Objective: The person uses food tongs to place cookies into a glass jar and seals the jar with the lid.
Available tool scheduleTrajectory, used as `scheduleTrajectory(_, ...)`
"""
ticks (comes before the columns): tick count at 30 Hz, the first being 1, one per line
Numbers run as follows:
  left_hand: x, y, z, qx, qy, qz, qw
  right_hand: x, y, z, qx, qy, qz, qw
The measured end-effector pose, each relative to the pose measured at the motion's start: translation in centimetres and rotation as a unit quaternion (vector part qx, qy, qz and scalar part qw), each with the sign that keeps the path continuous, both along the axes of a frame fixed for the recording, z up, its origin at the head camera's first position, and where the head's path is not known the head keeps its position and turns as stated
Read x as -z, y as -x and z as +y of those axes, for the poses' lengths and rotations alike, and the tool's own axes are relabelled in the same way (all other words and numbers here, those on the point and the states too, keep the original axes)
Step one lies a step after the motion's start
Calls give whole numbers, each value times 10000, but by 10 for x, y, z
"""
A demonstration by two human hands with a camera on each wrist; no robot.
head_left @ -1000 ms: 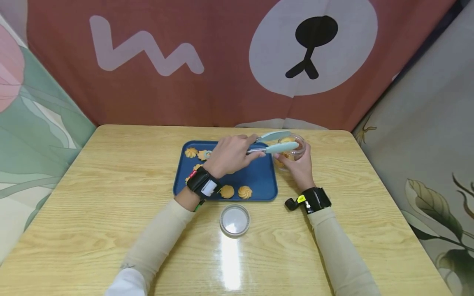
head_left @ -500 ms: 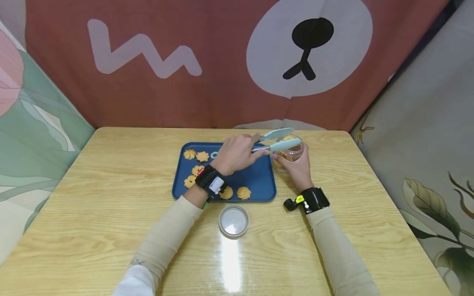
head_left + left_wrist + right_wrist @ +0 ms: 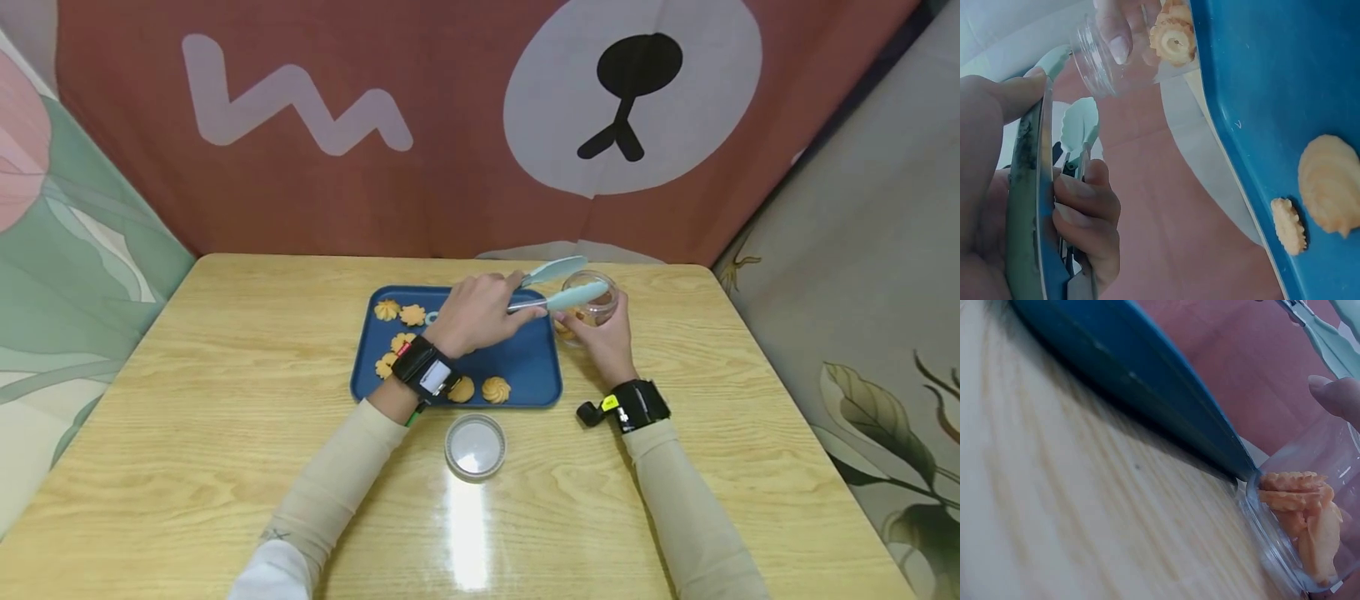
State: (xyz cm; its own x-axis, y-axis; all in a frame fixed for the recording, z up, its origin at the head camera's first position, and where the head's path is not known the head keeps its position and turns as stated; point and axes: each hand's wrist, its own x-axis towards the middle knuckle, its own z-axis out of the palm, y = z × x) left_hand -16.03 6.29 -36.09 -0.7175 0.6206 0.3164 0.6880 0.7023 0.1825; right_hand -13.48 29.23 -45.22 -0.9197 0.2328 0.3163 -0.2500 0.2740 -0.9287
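Note:
My left hand (image 3: 474, 315) grips a pair of metal tongs (image 3: 576, 296) with pale teal tips, which stand spread apart over the mouth of a clear jar (image 3: 611, 296). Nothing shows between the tips. My right hand (image 3: 609, 343) holds the jar by its side, at the right edge of a blue tray (image 3: 528, 362). Several cookies (image 3: 1294, 497) lie in the lower part of the jar in the right wrist view. More cookies (image 3: 1330, 186) lie on the tray, some hidden under my left hand and wrist in the head view.
A round lid (image 3: 476, 447) with a clear top lies on the wooden table (image 3: 225, 400) in front of the tray. A curtain (image 3: 450, 200) with a bear's muzzle hangs behind the table's far edge.
The tongs have risen slightly over the jar, tips still spread. A cookie seen near the jar's mouth earlier no longer shows there. My right hand has stayed in place.

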Motion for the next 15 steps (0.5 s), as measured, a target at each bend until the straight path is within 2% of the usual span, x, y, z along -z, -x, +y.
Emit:
scheduleTrajectory(5,-3,-2,-4,8,-3,68,10000,-12,-7,-6,5,-29,3,10000)
scheduleTrajectory(12,-9,-13,-14,-47,-12,172,9998,9,6,4,-34,78,46,10000)
scheduleTrajectory(15,-12,-20,-21,-15,-47,213,9998,13,10,8,-16,104,70,9999)
